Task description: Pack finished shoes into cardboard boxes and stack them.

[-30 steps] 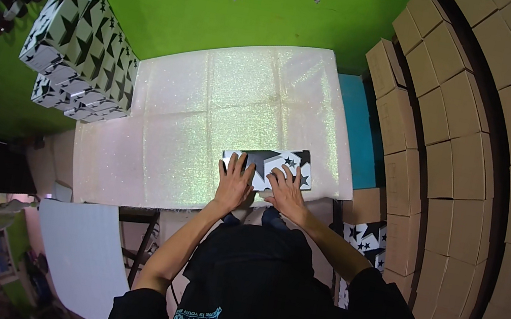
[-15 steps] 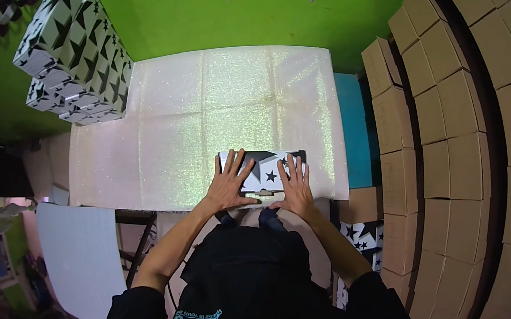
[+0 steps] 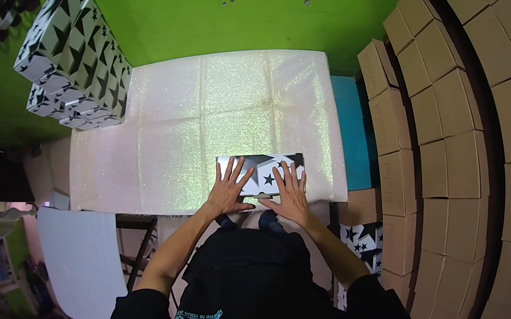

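Pressing down with both palms, the person holds a flat star-printed box [image 3: 263, 173] against the near edge of the surface [image 3: 207, 124], which is covered in a pale, glittery sheet. The left hand [image 3: 228, 187] lies on the box's left end with fingers spread wide and flat; its grip is open, clasping nothing, only bearing down on the cardboard. The right hand [image 3: 291, 193] rests on the box's right half in the same way, fingers splayed, grip open, palm touching the top face. The two hands sit just beside each other, with a strip of the black-and-white print showing between them.

A stack of like boxes [image 3: 75, 59] stands at the far left corner of the surface, well apart from the hands. Plain brown cartons [image 3: 469, 149] rise in a wall to the right. A blue panel [image 3: 352, 132] lies between the surface and the cartons. More star-printed pieces [image 3: 364, 241] show low beside the right forearm. A white sheet [image 3: 79, 265] hangs below the surface on the left, and a green wall [image 3: 228, 4] stands behind.
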Demonstrator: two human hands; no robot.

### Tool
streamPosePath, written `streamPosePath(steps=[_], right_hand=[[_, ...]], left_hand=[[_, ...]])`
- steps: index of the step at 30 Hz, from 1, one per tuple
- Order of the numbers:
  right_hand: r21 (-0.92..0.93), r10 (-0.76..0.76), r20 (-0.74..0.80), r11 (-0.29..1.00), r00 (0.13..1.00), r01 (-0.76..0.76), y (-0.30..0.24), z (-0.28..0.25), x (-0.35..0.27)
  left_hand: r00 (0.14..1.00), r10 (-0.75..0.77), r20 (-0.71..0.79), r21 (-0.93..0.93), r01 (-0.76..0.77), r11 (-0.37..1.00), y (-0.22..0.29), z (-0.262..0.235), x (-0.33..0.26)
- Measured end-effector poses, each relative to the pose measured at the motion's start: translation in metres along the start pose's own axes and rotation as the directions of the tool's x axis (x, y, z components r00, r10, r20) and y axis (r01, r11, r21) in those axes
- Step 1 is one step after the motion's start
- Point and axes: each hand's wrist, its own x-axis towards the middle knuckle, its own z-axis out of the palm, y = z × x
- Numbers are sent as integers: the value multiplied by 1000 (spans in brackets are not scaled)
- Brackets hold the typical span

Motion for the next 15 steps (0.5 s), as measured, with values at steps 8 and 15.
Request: streamPosePath(steps=[8,15], right_hand=[[-12,27,2,1000,1000,-27,-1,5,9],[-4,26,-30,1000,999,-26,1,8,7]], left_hand=[[998,-35,-47,-48,33,998,7,1,4],[1000,-18,-20,-61,16,998,10,-4,6]])
